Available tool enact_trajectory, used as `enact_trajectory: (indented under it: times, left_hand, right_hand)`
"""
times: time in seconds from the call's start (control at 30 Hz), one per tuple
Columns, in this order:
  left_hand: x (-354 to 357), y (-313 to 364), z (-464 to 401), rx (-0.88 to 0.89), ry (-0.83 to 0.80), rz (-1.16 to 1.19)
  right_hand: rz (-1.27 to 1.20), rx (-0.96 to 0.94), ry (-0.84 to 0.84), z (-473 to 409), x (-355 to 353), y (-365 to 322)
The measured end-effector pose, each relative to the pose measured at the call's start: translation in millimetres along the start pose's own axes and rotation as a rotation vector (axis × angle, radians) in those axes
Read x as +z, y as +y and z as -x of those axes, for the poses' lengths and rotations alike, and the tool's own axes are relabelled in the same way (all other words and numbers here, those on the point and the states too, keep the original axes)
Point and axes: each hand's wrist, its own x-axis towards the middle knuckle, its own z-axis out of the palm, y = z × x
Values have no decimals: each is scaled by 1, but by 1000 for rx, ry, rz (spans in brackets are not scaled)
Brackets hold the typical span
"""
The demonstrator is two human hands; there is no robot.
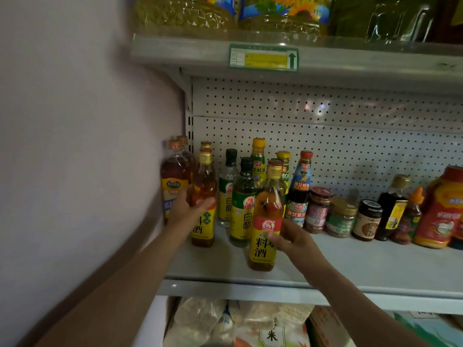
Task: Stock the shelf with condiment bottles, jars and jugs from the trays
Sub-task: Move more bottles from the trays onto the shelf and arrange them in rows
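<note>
My left hand (186, 205) grips an amber cooking-wine bottle (204, 196) with a yellow label, standing at the left of the grey shelf (350, 266). My right hand (293, 237) holds a second, matching cooking-wine bottle (266, 221) near the shelf's front edge, fingers wrapped round its lower label. Behind and between them stand two white-vinegar bottles (244, 204) with dark caps. Two more amber bottles (174, 179) stand against the left wall.
Oyster-sauce bottles (300, 186), several small jars (342, 216), a dark soy bottle (392, 206) and a red jug (441, 209) line the shelf's back right. Oil jugs (283, 13) fill the shelf above. Rice bags (250, 324) lie below. A pegboard (325, 126) backs the shelf.
</note>
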Motion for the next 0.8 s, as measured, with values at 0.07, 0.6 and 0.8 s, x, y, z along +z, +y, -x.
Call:
enact_trajectory:
  times: [0.07, 0.6, 0.8]
  left_hand:
    - [1, -18, 6, -20, -55, -31]
    - [19, -49, -23, 39, 108, -260]
    - [20, -50, -23, 52, 104, -239]
  right_hand:
    - [-12, 50, -2, 5, 3, 17]
    - [-7, 55, 70, 9, 12, 40]
    - [5, 52, 66, 12, 14, 37]
